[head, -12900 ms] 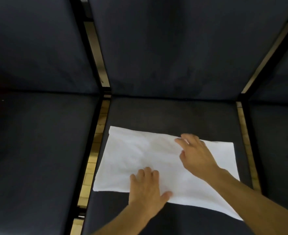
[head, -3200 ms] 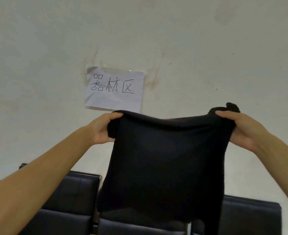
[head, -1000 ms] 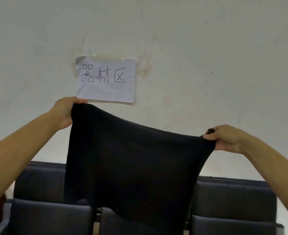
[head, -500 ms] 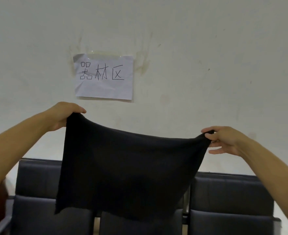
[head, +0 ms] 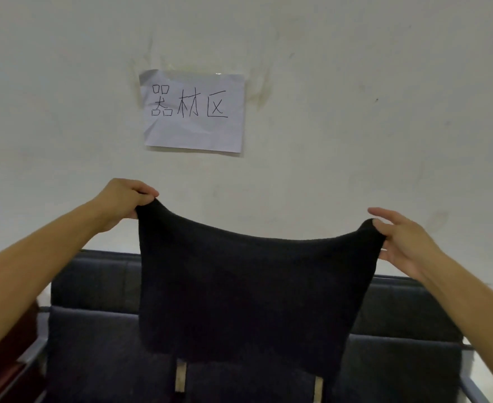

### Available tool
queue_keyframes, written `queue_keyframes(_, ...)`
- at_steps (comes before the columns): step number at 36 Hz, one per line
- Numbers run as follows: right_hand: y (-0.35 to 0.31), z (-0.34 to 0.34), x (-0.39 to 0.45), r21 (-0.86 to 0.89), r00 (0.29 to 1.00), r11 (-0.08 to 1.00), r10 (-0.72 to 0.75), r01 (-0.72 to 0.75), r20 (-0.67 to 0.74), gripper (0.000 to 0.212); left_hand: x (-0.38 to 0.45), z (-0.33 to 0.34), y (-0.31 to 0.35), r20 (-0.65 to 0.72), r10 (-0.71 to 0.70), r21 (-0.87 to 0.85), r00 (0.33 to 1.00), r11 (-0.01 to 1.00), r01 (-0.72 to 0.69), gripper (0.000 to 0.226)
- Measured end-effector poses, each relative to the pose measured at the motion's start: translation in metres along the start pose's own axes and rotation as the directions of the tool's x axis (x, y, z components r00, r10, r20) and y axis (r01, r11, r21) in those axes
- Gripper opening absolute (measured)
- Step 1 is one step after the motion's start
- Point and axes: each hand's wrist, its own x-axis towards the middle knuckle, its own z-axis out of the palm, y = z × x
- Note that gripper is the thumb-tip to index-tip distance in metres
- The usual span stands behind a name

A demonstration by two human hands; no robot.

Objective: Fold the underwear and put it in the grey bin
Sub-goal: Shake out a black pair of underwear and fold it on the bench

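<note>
Black knit fabric underwear (head: pixel 251 292) held up mid-frame, spread flat, top edge sagging between two raised corners, lower edge hanging in front of dark upholstered seats (head: pixel 100 338) at bottom. Left hand (head: pixel 123 203) left of centre, fingers curled, pinching upper left corner. Right hand (head: pixel 402 242) at right, thumb and fingers pinching upper right corner, remaining fingers loosely extended. White paper sign with handwritten characters (head: pixel 193 110) taped on off-white wall (head: pixel 355 112), upper centre.

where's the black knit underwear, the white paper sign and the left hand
black knit underwear (head: pixel 251 289), head view, middle of the hanging cloth
white paper sign (head: pixel 193 112), head view, centre of the sheet
left hand (head: pixel 123 203), head view, back of the hand
</note>
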Motion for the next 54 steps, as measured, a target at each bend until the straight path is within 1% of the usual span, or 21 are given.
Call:
queue_keyframes(4, -0.003, 0.006, -0.008, 0.021, 1.0, 1.0, -0.003, 0.003, -0.005, 0.03, -0.002, -0.012, -0.01, 0.012, -0.06, -0.258, 0.998, 0.964, 0.061, 0.015)
queue_keyframes(7, -0.009, 0.009, -0.013, 0.032, 0.998, 0.998, 0.045, -0.046, 0.034, 0.029, -0.001, -0.019, -0.015, 0.023, -0.057, -0.333, 0.998, 0.941, 0.061, 0.024)
queue_keyframes(10, -0.009, 0.008, -0.016, 0.016, 0.994, 0.995, 0.098, -0.099, 0.038, 0.024, -0.001, -0.024, -0.023, 0.014, -0.049, -0.322, 0.999, 0.945, 0.051, 0.033)
queue_keyframes(13, -0.004, 0.003, -0.022, -0.14, 0.992, 0.985, 0.11, -0.099, 0.069, 0.021, -0.002, -0.025, -0.033, -0.016, -0.041, -0.261, 0.999, 0.965, 0.036, 0.044)
queue_keyframes(15, 0.001, -0.001, -0.025, -0.337, 0.993, 0.939, 0.098, -0.071, 0.064, 0.029, -0.003, -0.025, -0.039, -0.048, -0.013, -0.187, 0.999, 0.982, 0.003, 0.048)
queue_keyframes(17, 0.005, -0.001, -0.028, -0.537, 0.998, 0.843, 0.055, -0.035, 0.02, 0.035, -0.005, -0.024, -0.043, -0.096, 0.054, -0.046, 0.994, 0.997, -0.059, 0.045)
queue_keyframes(19, 0.006, 0.0, -0.029, -0.645, 1.0, 0.764, -0.001, -0.01, -0.017, 0.032, -0.004, -0.025, -0.045, -0.128, 0.147, 0.145, 0.981, 0.981, -0.128, 0.04)
queue_keyframes(21, 0.005, 0.003, -0.03, -0.697, 0.999, 0.717, -0.042, 0.011, -0.027, 0.024, -0.002, -0.025, -0.047, -0.124, 0.226, 0.32, 0.966, 0.931, -0.176, 0.033)
queue_keyframes(23, 0.003, 0.004, -0.029, -0.719, 0.997, 0.694, -0.069, 0.035, -0.019, 0.016, -0.002, -0.025, -0.046, -0.104, 0.264, 0.413, 0.959, 0.889, -0.2, 0.025)
queue_keyframes(27, 0.003, 0.001, -0.027, -0.775, 0.996, 0.628, -0.08, 0.075, 0.032, 0.007, -0.003, -0.023, -0.045, -0.06, 0.307, 0.487, 0.95, 0.84, -0.241, 0.011)
queue_keyframes(30, 0.005, 0.0, -0.023, -0.829, 0.994, 0.548, -0.083, 0.106, 0.072, 0.005, 0.0, -0.023, -0.047, -0.01, 0.315, 0.551, 0.949, 0.793, -0.258, 0.012)
queue_keyframes(32, 0.01, 0.0, -0.021, -0.87, 0.991, 0.474, -0.076, 0.132, 0.109, 0.007, 0.002, -0.021, -0.053, 0.03, 0.328, 0.594, 0.944, 0.754, -0.28, 0.012)
queue_keyframes(34, 0.019, 0.001, -0.019, -0.92, 0.989, 0.362, -0.056, 0.148, 0.137, 0.012, 0.002, -0.017, -0.064, 0.072, 0.343, 0.615, 0.936, 0.724, -0.313, 0.013)
queue_keyframes(36, 0.032, 0.001, -0.019, -0.951, 0.988, 0.27, -0.023, 0.153, 0.152, 0.025, -0.002, -0.01, -0.079, 0.192, 0.31, 0.626, 0.931, 0.692, -0.36, 0.013)
queue_keyframes(38, 0.054, -0.001, -0.02, -0.968, 0.985, 0.2, 0.041, 0.154, 0.165, 0.036, -0.012, 0.0, -0.098, 0.346, 0.2, 0.631, 0.917, 0.673, -0.385, 0.02)
queue_keyframes(41, 0.098, -0.003, -0.027, -0.986, 0.967, 0.094, 0.202, 0.137, 0.154, 0.028, -0.022, 0.023, -0.135, 0.496, 0.034, 0.656, 0.868, 0.64, -0.4, 0.035)
queue_keyframes(42, 0.118, -0.004, -0.03, -0.987, 0.958, 0.086, 0.243, 0.134, 0.151, 0.026, -0.024, 0.032, -0.152, 0.519, -0.018, 0.66, 0.855, 0.644, -0.387, 0.036)
queue_keyframes(44, 0.148, -0.005, -0.036, -0.988, 0.951, 0.057, 0.27, 0.143, 0.153, 0.021, -0.031, 0.046, -0.179, 0.549, -0.052, 0.651, 0.834, 0.653, -0.387, 0.035)
queue_keyframes(47, 0.197, -0.006, -0.042, -0.986, 0.923, 0.001, 0.352, 0.169, 0.158, 0.006, -0.04, 0.071, -0.225, 0.596, -0.085, 0.631, 0.798, 0.664, -0.401, 0.02)
queue_keyframes(50, 0.238, -0.013, -0.051, -0.987, 0.899, 0.0, 0.412, 0.158, 0.144, 0.014, -0.052, 0.093, -0.262, 0.652, -0.103, 0.646, 0.751, 0.594, -0.48, 0.023)
queue_keyframes(54, 0.281, -0.015, -0.051, -0.987, 0.872, -0.022, 0.472, 0.158, 0.129, 0.023, -0.055, 0.115, -0.298, 0.665, -0.162, 0.658, 0.73, 0.589, -0.469, 0.016)
